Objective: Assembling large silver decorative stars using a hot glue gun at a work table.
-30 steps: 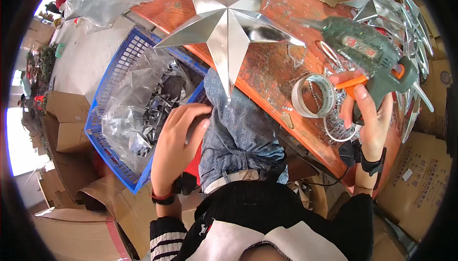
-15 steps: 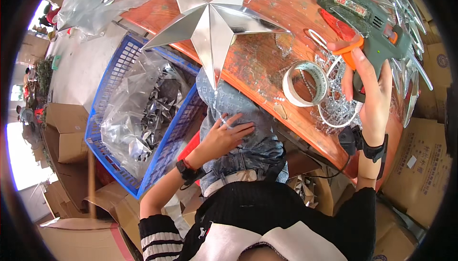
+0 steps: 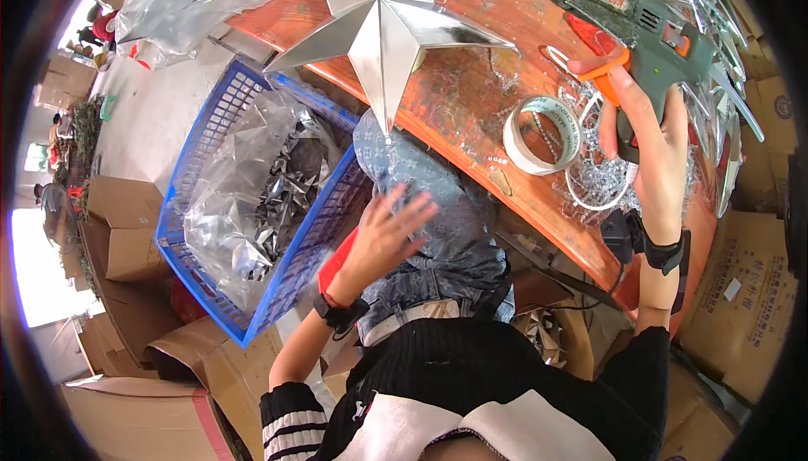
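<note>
My right hand (image 3: 652, 137) is wrapped round the handle of a dark green glue gun (image 3: 619, 6), its nozzle pointing left. An orange loop-shaped part (image 3: 608, 74) lies against the fingers. My left hand (image 3: 389, 238), smeared by motion, is over my lap with fingers spread and nothing visible in it. A large silver star (image 3: 383, 44) rests across the table's edge, its lowest point jutting over my jeans. A thin beaded string (image 3: 390, 151) hangs from that point.
On the orange table (image 3: 446, 116) stand a tape roll (image 3: 515, 145) and tangled silver bead strings (image 3: 602, 179). Silver star pieces (image 3: 728, 107) pile up at right. A blue crate (image 3: 181, 170) at left holds bagged silver pieces. Cardboard boxes (image 3: 126, 246) surround me.
My left hand has lifted and its fingers have spread. The glue gun in my right hand has shifted slightly left and up. The whole view has moved a little.
</note>
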Tool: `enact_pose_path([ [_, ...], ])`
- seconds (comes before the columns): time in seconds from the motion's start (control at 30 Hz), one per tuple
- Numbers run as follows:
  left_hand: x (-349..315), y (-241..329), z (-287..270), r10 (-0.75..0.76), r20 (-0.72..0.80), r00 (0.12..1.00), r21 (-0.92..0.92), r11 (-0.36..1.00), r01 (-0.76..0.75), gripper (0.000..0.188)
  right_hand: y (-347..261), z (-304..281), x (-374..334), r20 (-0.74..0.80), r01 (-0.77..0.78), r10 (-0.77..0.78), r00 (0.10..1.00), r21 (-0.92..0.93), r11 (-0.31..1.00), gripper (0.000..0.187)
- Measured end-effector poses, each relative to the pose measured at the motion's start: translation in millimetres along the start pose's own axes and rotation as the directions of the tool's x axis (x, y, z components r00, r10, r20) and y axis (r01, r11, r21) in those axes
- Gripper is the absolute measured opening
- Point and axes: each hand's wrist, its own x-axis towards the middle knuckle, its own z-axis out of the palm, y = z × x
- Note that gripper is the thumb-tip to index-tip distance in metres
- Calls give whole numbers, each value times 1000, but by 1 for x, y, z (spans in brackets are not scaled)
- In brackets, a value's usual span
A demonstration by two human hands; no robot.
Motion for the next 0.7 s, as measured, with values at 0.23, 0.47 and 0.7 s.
enact_pose_path([
  [0.23, -6, 16, 21, 121, 153, 981, 65, 989, -132, 45, 0, 2, -2, 42, 31, -29, 999, -67, 997, 23],
  [0.47, -11, 11, 10, 142, 212, 967, 24, 988, -150, 41, 3, 0, -2, 45, 30, -28, 999, -42, 999, 24],
  [0.7, -23, 21, -19, 47, 203, 978, -70, 997, -33, 32, -2, 0, -4, -16, -14, 14, 1000, -31, 999, 26],
])
